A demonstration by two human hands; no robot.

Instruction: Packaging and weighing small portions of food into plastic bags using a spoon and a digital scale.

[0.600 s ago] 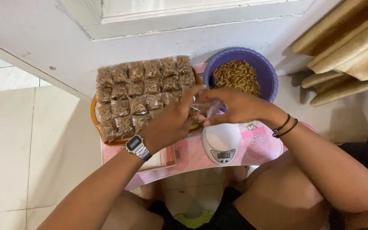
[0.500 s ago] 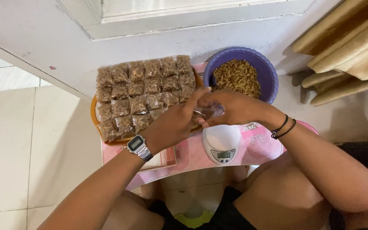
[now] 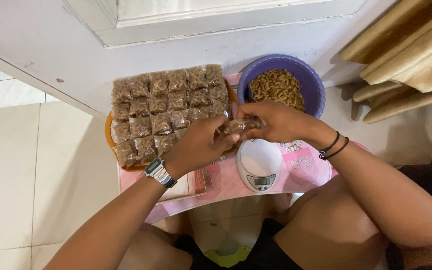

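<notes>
Left hand [image 3: 198, 145]: fingers pinched shut on small clear bag [image 3: 240, 125]
Right hand [image 3: 276, 121]: pinches same bag, steadying it above scale [image 3: 259, 164]

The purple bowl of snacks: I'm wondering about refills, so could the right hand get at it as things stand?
Probably yes. The purple bowl sits open just beyond the right hand with nothing between them, but both hands now pinch a small clear bag, which the right would have to release first.

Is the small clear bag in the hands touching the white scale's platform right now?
Apart. The head view shows the small clear bag pinched between left hand and right hand, above and behind the white kitchen scale.
</notes>
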